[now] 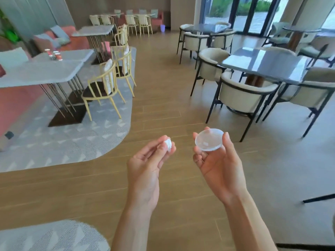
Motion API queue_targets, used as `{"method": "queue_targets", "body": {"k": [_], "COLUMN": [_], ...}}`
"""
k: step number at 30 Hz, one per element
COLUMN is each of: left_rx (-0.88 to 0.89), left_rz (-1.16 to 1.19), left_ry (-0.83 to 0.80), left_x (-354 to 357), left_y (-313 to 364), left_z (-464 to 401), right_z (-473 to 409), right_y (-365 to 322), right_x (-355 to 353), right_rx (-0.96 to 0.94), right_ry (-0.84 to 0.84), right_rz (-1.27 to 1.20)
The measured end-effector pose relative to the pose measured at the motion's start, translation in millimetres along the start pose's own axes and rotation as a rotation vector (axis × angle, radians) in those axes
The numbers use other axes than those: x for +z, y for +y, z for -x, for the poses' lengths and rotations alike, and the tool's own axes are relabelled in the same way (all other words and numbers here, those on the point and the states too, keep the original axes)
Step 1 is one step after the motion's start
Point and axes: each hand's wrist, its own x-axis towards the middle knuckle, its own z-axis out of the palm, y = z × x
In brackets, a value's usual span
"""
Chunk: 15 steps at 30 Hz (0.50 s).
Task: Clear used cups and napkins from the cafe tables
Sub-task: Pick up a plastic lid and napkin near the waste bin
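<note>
My left hand (146, 165) pinches a small crumpled white napkin (168, 144) between thumb and fingertips, held over the wooden floor. My right hand (219, 163) holds a clear round plastic lid (209, 139) by its edge between thumb and fingers. Several red paper cups (54, 54) stand together on a grey marble table (41, 73) far off at the left.
Yellow wire chairs (103, 89) sit beside the left tables on a grey patterned rug (76, 138). On the right, a dark glossy table (268, 64) is ringed by cream armchairs (241, 95). A wide wooden aisle runs between them. A pale bin (162, 28) stands at the back.
</note>
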Motion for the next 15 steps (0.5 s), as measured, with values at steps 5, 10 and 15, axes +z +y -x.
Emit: {"method": "queue_targets", "body": {"k": [5, 10, 15], "left_rx": [-0.005, 0.004, 0.012], "left_rz": [-0.018, -0.023, 0.004], "left_ry": [0.007, 0.015, -0.052], "left_x": [23, 58, 121], "left_y": [-10, -31, -44], "left_z": [-107, -227, -357], "right_z": [-112, -239, -387], "right_y": [-8, -21, -62], "right_x": [-10, -38, -46], "right_rx": [-0.032, -0.039, -0.035], "right_ry": [-0.018, -0.036, -0.037], "right_rz": [-0.042, -0.049, -0.059]}}
